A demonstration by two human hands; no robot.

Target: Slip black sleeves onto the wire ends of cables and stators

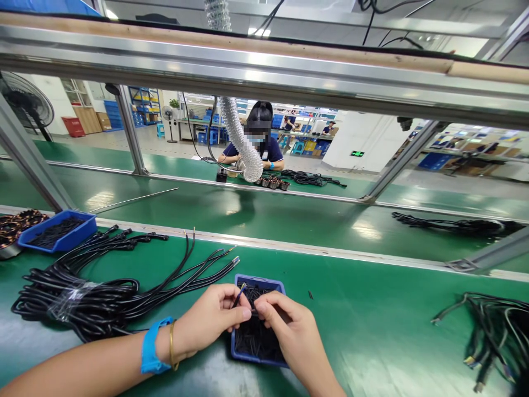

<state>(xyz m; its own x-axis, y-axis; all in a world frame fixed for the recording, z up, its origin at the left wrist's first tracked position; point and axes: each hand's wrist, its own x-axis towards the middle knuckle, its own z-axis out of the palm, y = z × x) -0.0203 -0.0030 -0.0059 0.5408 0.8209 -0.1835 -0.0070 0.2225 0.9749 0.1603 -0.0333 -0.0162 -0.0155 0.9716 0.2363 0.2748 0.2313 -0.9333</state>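
My left hand [219,314] is closed in a pinch over a blue bin [233,342] filled with short black tube pieces [253,339]. Out of its fingers stick thin wires [239,295], one dark and one with a yellow-green tip. Close by on the right, my right hand [289,320] also pinches, its thumb and forefinger nearly meeting the left fingertips. Something small and dark shows between the two hands, too little of it to name. A tied bundle of black cables [103,303] lies to the left, bare ends pointing at the bin.
A second blue bin [88,227] of black pieces stands at the left beside copper-wound coils [20,223]. More black cables [496,325] lie at the right. One loose black piece [311,295] rests near the bin. Beyond the metal frame sits a co-worker [268,146] behind a flexible duct [237,132].
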